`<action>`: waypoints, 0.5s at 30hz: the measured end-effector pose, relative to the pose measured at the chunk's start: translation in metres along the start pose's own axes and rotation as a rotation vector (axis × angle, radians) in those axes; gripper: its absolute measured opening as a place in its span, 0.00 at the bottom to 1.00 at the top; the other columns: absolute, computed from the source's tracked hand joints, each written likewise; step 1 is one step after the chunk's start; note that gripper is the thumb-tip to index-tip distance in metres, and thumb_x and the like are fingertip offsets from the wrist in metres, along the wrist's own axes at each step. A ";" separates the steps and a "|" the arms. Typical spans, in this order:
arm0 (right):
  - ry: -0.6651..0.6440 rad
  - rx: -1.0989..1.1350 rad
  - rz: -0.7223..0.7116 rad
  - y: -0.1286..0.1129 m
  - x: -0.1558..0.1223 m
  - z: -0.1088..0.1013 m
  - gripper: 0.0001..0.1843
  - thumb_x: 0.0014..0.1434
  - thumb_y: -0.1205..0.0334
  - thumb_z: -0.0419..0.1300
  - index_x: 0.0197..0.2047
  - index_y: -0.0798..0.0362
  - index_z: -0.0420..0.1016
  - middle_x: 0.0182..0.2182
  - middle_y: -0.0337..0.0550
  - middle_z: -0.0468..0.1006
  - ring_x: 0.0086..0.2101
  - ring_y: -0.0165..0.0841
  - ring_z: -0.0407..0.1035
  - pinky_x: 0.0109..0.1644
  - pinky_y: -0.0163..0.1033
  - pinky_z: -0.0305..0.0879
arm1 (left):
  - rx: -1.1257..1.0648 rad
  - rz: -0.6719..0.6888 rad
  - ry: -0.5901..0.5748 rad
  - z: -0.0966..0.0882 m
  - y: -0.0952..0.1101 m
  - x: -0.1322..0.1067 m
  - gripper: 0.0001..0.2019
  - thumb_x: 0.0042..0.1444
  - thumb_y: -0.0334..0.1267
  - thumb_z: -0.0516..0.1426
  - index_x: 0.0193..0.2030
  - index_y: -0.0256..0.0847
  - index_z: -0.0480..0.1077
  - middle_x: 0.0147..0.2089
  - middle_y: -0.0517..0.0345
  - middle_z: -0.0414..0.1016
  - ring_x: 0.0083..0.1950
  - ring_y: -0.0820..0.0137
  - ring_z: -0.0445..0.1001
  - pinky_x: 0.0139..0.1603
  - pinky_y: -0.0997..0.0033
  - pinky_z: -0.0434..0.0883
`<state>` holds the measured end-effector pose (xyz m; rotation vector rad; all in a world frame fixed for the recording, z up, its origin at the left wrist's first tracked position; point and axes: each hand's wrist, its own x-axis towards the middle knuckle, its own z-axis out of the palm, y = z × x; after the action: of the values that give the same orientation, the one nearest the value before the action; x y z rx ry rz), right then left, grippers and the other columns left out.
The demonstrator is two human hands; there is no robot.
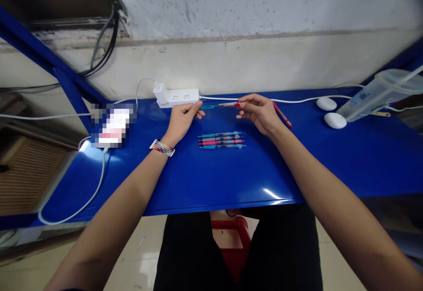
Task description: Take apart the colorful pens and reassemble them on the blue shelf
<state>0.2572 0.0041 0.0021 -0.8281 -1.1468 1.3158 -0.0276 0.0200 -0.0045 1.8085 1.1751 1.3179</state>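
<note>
Both hands hold one pen (pixel 220 105) level above the blue table (pixel 211 180). My left hand (pixel 183 117), with a patterned band at the wrist, pinches its blue grip end. My right hand (pixel 259 112) pinches the other end and also keeps a red pen (pixel 283 116) tucked under its fingers, pointing right. Several pens (pixel 221 140) with blue and pink grips lie side by side in a row on the table just in front of my hands.
A white power strip (pixel 176 97) with a charger and cables lies at the back edge. Two white oval objects (pixel 330 112) and a tipped clear plastic cup (pixel 380 92) sit at right. A phone (pixel 112 128) on a cable lies at left. A red stool (pixel 234 238) stands under the table.
</note>
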 end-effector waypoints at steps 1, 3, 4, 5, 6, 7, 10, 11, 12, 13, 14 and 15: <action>-0.005 -0.005 0.006 0.001 0.000 -0.001 0.14 0.51 0.58 0.82 0.39 0.50 0.88 0.32 0.39 0.82 0.31 0.30 0.76 0.42 0.42 0.85 | 0.002 -0.019 0.001 -0.001 0.000 -0.001 0.25 0.71 0.54 0.64 0.25 0.43 0.80 0.32 0.53 0.87 0.35 0.69 0.84 0.47 0.63 0.81; -0.009 -0.004 0.026 0.003 0.002 -0.004 0.15 0.51 0.57 0.83 0.39 0.50 0.88 0.33 0.39 0.83 0.30 0.29 0.75 0.41 0.43 0.85 | -0.015 -0.043 -0.004 -0.002 -0.002 -0.002 0.19 0.68 0.50 0.67 0.28 0.43 0.82 0.33 0.53 0.87 0.38 0.68 0.84 0.48 0.64 0.80; -0.006 0.003 0.035 0.003 0.003 -0.006 0.14 0.51 0.57 0.83 0.39 0.50 0.88 0.33 0.39 0.83 0.30 0.29 0.75 0.41 0.43 0.85 | -0.046 -0.049 0.004 -0.002 -0.003 -0.002 0.14 0.66 0.47 0.68 0.32 0.44 0.84 0.34 0.54 0.88 0.38 0.68 0.84 0.48 0.64 0.80; -0.002 0.012 0.043 0.003 0.004 -0.007 0.14 0.51 0.57 0.82 0.38 0.50 0.88 0.33 0.39 0.83 0.30 0.29 0.74 0.41 0.42 0.85 | -0.078 -0.056 0.007 -0.003 -0.005 -0.002 0.09 0.64 0.45 0.70 0.36 0.44 0.86 0.36 0.54 0.88 0.39 0.68 0.84 0.48 0.65 0.80; 0.003 0.022 0.050 0.002 0.005 -0.009 0.13 0.50 0.58 0.82 0.38 0.50 0.88 0.33 0.39 0.83 0.30 0.29 0.74 0.41 0.42 0.84 | -0.110 -0.063 0.012 -0.003 -0.007 -0.002 0.06 0.62 0.43 0.71 0.39 0.45 0.88 0.37 0.54 0.89 0.39 0.68 0.84 0.47 0.65 0.81; 0.008 0.032 0.053 0.002 0.006 -0.011 0.12 0.50 0.59 0.81 0.37 0.50 0.88 0.33 0.39 0.82 0.30 0.29 0.73 0.41 0.42 0.84 | -0.136 -0.070 0.020 -0.003 -0.009 -0.002 0.06 0.60 0.41 0.71 0.42 0.45 0.89 0.38 0.54 0.89 0.39 0.67 0.84 0.47 0.65 0.81; 0.025 0.046 0.055 0.000 0.007 -0.017 0.10 0.50 0.62 0.80 0.36 0.51 0.87 0.31 0.39 0.81 0.29 0.28 0.71 0.40 0.41 0.83 | -0.181 -0.088 0.040 -0.004 -0.013 -0.001 0.08 0.59 0.39 0.72 0.46 0.46 0.89 0.38 0.54 0.88 0.41 0.67 0.84 0.46 0.65 0.81; 0.030 0.045 0.055 0.000 0.008 -0.019 0.09 0.51 0.62 0.79 0.36 0.51 0.87 0.31 0.39 0.80 0.29 0.28 0.71 0.40 0.41 0.83 | -0.192 -0.089 0.048 -0.005 -0.014 -0.001 0.09 0.59 0.38 0.72 0.46 0.46 0.89 0.37 0.54 0.88 0.41 0.67 0.84 0.46 0.65 0.81; 0.035 0.042 0.053 0.000 0.008 -0.020 0.09 0.51 0.62 0.79 0.36 0.51 0.87 0.32 0.39 0.80 0.29 0.28 0.71 0.40 0.42 0.83 | -0.199 -0.089 0.053 -0.005 -0.014 -0.001 0.09 0.59 0.38 0.72 0.46 0.45 0.89 0.37 0.54 0.87 0.41 0.67 0.84 0.45 0.65 0.81; 0.040 0.037 0.051 0.001 0.009 -0.021 0.10 0.51 0.62 0.79 0.36 0.50 0.86 0.32 0.38 0.80 0.29 0.28 0.71 0.40 0.42 0.82 | -0.206 -0.087 0.056 -0.005 -0.014 -0.001 0.09 0.59 0.37 0.72 0.46 0.45 0.89 0.37 0.54 0.87 0.41 0.67 0.84 0.45 0.65 0.81; 0.042 0.033 0.049 0.001 0.010 -0.022 0.10 0.51 0.62 0.79 0.37 0.50 0.86 0.32 0.38 0.80 0.29 0.28 0.71 0.40 0.42 0.82 | -0.213 -0.084 0.061 -0.005 -0.014 0.000 0.09 0.58 0.36 0.72 0.46 0.45 0.89 0.37 0.54 0.87 0.40 0.67 0.83 0.45 0.66 0.81; 0.041 0.028 0.047 0.002 0.010 -0.023 0.11 0.51 0.61 0.79 0.37 0.50 0.86 0.32 0.38 0.80 0.29 0.28 0.71 0.40 0.42 0.82 | -0.220 -0.083 0.064 -0.005 -0.014 0.000 0.09 0.57 0.35 0.73 0.46 0.45 0.89 0.37 0.55 0.87 0.40 0.68 0.83 0.45 0.66 0.81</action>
<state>0.2769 0.0179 -0.0045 -0.8620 -1.0802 1.3450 -0.0367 0.0258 -0.0152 1.5563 1.0803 1.4067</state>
